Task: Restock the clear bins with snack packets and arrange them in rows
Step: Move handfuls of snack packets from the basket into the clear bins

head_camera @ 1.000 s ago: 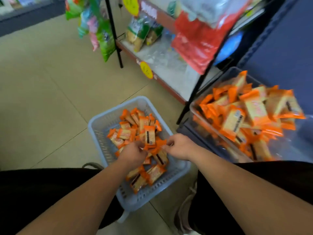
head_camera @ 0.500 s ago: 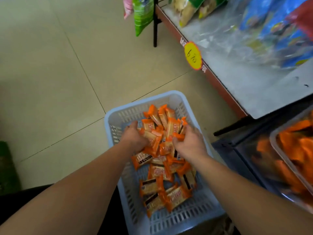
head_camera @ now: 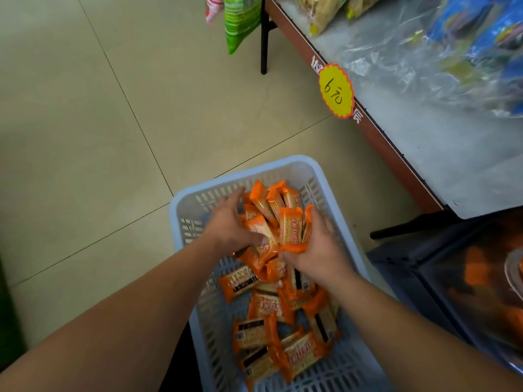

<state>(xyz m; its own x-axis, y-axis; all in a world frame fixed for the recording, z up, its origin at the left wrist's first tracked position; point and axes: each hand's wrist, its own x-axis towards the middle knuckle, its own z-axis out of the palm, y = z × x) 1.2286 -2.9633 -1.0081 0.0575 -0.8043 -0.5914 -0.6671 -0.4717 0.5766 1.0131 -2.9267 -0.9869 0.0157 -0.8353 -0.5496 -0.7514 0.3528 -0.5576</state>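
A pale blue slotted basket (head_camera: 325, 182) sits on the floor, holding several orange cracker snack packets (head_camera: 268, 332). My left hand (head_camera: 230, 222) and my right hand (head_camera: 318, 250) press in from both sides of a bunch of orange packets (head_camera: 278, 219), gripping them together above the pile, with packet ends sticking up between the hands. At the right edge a clear bin (head_camera: 516, 267) with orange packets inside shows only partly and is blurred.
A low shelf (head_camera: 396, 162) with a brown edge runs along the upper right, carrying bagged goods under clear plastic and a yellow price tag (head_camera: 336, 90). A green bag (head_camera: 240, 21) hangs by the black shelf leg. Beige tiled floor (head_camera: 99, 137) lies to the left.
The view swung down from the clear bin to the basket. Both hands moved from picking at the pile to closing round a bunch of packets and gathering it tighter.
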